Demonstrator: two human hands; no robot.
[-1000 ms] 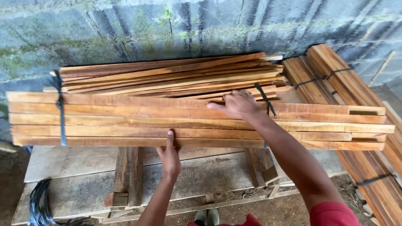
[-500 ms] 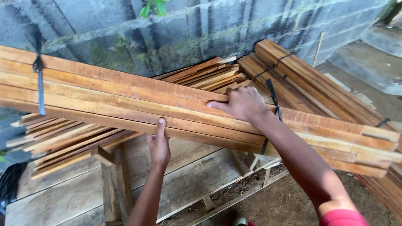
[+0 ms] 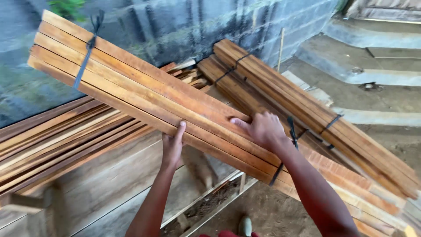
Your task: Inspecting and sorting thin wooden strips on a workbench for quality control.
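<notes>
I hold a bundle of long reddish-brown wooden slats [image 3: 144,94], tied with black straps near both ends. It is lifted and tilted, its left end high. My left hand [image 3: 172,147] grips the bundle's near edge from below. My right hand [image 3: 263,128] presses on the top face, next to the right-hand black strap [image 3: 293,133].
A pile of loose slats [image 3: 57,140] lies on a wooden bench at the left. Two more strapped bundles [image 3: 280,96] lean at the right behind the held one. A grey block wall [image 3: 184,26] stands behind, concrete steps [image 3: 368,66] at the right, dirt floor below.
The bundle has come up off the stack and swung, its left end rising and the right end dropping toward me. My view has turned to the right.
</notes>
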